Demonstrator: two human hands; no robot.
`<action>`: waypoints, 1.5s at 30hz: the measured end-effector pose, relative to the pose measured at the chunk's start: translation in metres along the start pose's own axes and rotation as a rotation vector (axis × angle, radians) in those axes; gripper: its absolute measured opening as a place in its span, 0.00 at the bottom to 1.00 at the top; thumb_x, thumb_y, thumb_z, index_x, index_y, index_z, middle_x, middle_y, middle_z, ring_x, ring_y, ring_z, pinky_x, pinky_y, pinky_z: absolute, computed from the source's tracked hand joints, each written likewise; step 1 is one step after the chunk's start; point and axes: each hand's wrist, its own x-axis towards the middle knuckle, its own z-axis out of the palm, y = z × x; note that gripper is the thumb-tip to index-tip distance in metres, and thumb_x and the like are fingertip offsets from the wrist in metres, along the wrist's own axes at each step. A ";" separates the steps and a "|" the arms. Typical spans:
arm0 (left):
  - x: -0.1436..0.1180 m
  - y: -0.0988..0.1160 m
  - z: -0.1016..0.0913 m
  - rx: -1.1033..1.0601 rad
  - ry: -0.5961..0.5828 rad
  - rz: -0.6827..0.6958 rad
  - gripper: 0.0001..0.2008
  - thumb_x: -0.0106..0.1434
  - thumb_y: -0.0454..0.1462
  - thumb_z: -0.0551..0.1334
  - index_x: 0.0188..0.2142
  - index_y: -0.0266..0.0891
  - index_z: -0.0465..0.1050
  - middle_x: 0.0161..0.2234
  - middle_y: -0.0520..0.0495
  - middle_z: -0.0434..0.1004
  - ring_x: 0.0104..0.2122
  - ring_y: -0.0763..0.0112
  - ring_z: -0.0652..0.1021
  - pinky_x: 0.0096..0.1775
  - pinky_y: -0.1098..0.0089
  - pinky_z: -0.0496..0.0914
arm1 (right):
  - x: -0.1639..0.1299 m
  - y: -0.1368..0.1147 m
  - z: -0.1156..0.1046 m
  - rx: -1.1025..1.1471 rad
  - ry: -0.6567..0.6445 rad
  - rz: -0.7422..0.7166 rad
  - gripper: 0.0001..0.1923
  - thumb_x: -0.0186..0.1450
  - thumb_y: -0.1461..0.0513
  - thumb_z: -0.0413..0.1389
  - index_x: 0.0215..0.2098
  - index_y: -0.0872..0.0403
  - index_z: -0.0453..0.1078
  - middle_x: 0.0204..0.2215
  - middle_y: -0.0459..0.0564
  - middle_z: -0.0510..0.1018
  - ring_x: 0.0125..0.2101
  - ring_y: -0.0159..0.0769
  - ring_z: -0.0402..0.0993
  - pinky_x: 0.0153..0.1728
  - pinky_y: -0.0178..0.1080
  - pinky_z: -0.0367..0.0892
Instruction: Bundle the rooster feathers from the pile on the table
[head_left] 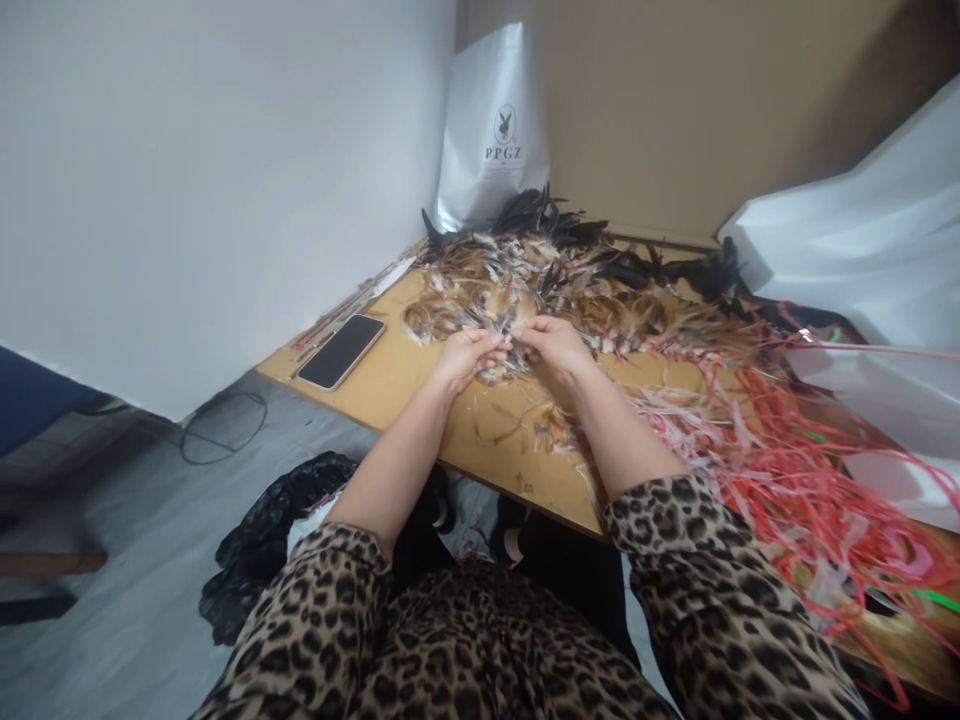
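My left hand and my right hand meet over the wooden table, fingertips pinched together on a small bunch of feathers. Just beyond them spreads a big pile of brown, white and black feathers. Both forearms reach out from leopard-print sleeves. What exactly lies between the fingertips is partly hidden by the fingers.
A dark phone lies at the table's left corner beside thin sticks. A tangle of red and white strips covers the right side. A white PPGZ bag leans on the wall; a black plastic bag lies on the floor.
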 end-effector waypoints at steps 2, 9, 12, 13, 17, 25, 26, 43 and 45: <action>0.000 0.000 0.000 0.007 -0.011 0.001 0.09 0.51 0.36 0.66 0.30 0.31 0.73 0.30 0.43 0.78 0.23 0.81 0.75 0.23 0.82 0.66 | -0.001 0.000 0.003 -0.024 0.016 -0.021 0.16 0.43 0.54 0.64 0.22 0.57 0.68 0.11 0.39 0.64 0.13 0.22 0.53 0.15 0.30 0.48; -0.001 0.000 0.002 0.024 -0.037 -0.003 0.09 0.50 0.36 0.67 0.29 0.31 0.73 0.27 0.45 0.78 0.21 0.82 0.74 0.24 0.81 0.66 | -0.005 0.000 0.010 -0.080 0.039 -0.081 0.16 0.44 0.52 0.62 0.21 0.56 0.67 0.12 0.39 0.64 0.16 0.23 0.54 0.18 0.31 0.50; -0.002 0.000 0.003 0.037 -0.051 0.007 0.10 0.49 0.37 0.67 0.28 0.30 0.73 0.26 0.45 0.77 0.20 0.81 0.74 0.22 0.81 0.66 | -0.006 0.000 0.011 -0.073 0.056 -0.092 0.16 0.44 0.53 0.62 0.20 0.57 0.67 0.13 0.39 0.64 0.16 0.23 0.55 0.19 0.31 0.51; -0.003 0.000 0.003 0.043 -0.049 0.010 0.11 0.49 0.38 0.68 0.29 0.30 0.73 0.26 0.45 0.77 0.20 0.81 0.74 0.22 0.81 0.66 | -0.006 0.000 0.012 -0.069 0.060 -0.093 0.16 0.44 0.53 0.62 0.21 0.57 0.67 0.13 0.39 0.64 0.16 0.23 0.55 0.19 0.31 0.51; -0.002 -0.001 0.003 0.090 -0.037 0.005 0.13 0.48 0.39 0.68 0.29 0.31 0.72 0.27 0.45 0.77 0.21 0.80 0.74 0.21 0.81 0.65 | -0.006 0.001 0.013 -0.040 0.068 -0.071 0.15 0.44 0.53 0.62 0.21 0.56 0.67 0.12 0.40 0.64 0.15 0.23 0.55 0.18 0.31 0.51; -0.002 -0.001 0.005 0.155 -0.008 0.101 0.11 0.50 0.39 0.66 0.26 0.31 0.71 0.26 0.45 0.77 0.19 0.81 0.73 0.22 0.79 0.64 | -0.007 -0.002 0.013 -0.065 0.047 -0.053 0.17 0.43 0.52 0.63 0.21 0.56 0.67 0.12 0.39 0.64 0.15 0.23 0.54 0.18 0.31 0.49; -0.002 -0.001 0.005 0.176 -0.011 0.112 0.11 0.50 0.39 0.66 0.26 0.31 0.72 0.26 0.45 0.77 0.19 0.81 0.73 0.22 0.79 0.65 | -0.007 -0.002 0.012 -0.090 0.047 -0.062 0.17 0.44 0.51 0.63 0.20 0.57 0.67 0.11 0.39 0.63 0.15 0.23 0.53 0.18 0.31 0.49; -0.005 -0.003 0.010 0.241 -0.007 0.116 0.10 0.51 0.38 0.65 0.26 0.31 0.72 0.26 0.43 0.78 0.22 0.76 0.76 0.24 0.76 0.68 | -0.003 0.002 0.011 -0.260 0.072 -0.190 0.16 0.47 0.52 0.61 0.19 0.57 0.69 0.14 0.41 0.66 0.18 0.25 0.56 0.21 0.32 0.52; -0.004 -0.002 0.009 0.227 0.014 0.120 0.09 0.52 0.38 0.65 0.26 0.31 0.72 0.26 0.43 0.78 0.22 0.76 0.76 0.25 0.76 0.68 | -0.001 0.000 0.006 -0.212 0.056 -0.140 0.16 0.47 0.52 0.61 0.22 0.57 0.70 0.14 0.41 0.66 0.17 0.25 0.56 0.21 0.32 0.53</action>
